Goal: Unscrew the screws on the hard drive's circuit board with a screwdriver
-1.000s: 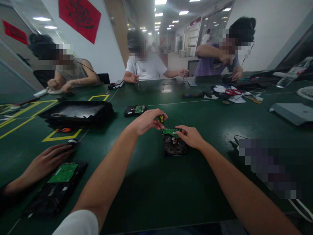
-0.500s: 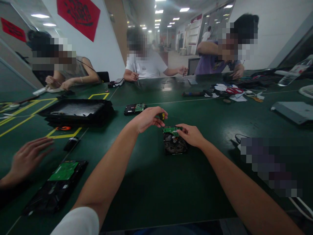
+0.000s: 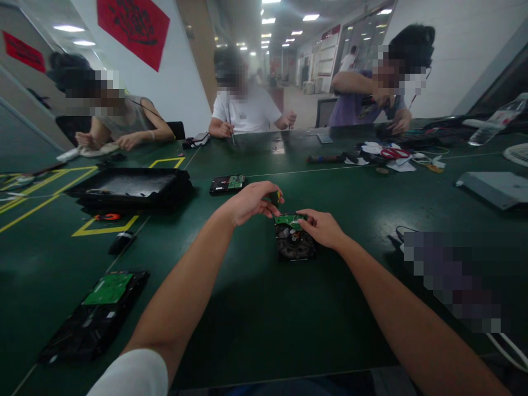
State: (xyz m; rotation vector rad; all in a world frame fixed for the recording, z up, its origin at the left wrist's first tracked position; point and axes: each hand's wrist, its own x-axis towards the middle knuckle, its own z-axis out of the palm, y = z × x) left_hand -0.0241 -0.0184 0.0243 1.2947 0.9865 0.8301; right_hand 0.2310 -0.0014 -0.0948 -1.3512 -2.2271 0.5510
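A hard drive (image 3: 297, 245) with a green circuit board at its far end lies on the dark green table in front of me. My right hand (image 3: 324, 227) grips the drive at its far right side, fingers along the edge and thumb over the board. Above the far left corner, my left hand (image 3: 259, 201) has its fingers curled round a small black-and-yellow screwdriver (image 3: 279, 195). Most of the screwdriver is hidden by the fingers, and its tip does not show clearly.
Another hard drive (image 3: 111, 291) lies near left, and one more drive (image 3: 228, 184) beyond my left hand. Stacked black trays (image 3: 165, 192) stand at left. A grey metal box (image 3: 495, 187) is at right. Papers and cables (image 3: 396, 154) lie farther back. Three people sit opposite.
The screwdriver in my left hand has turned, showing its yellow side differently. My right hand and the drive stay put. Another person's hand at the left edge has gone from view.
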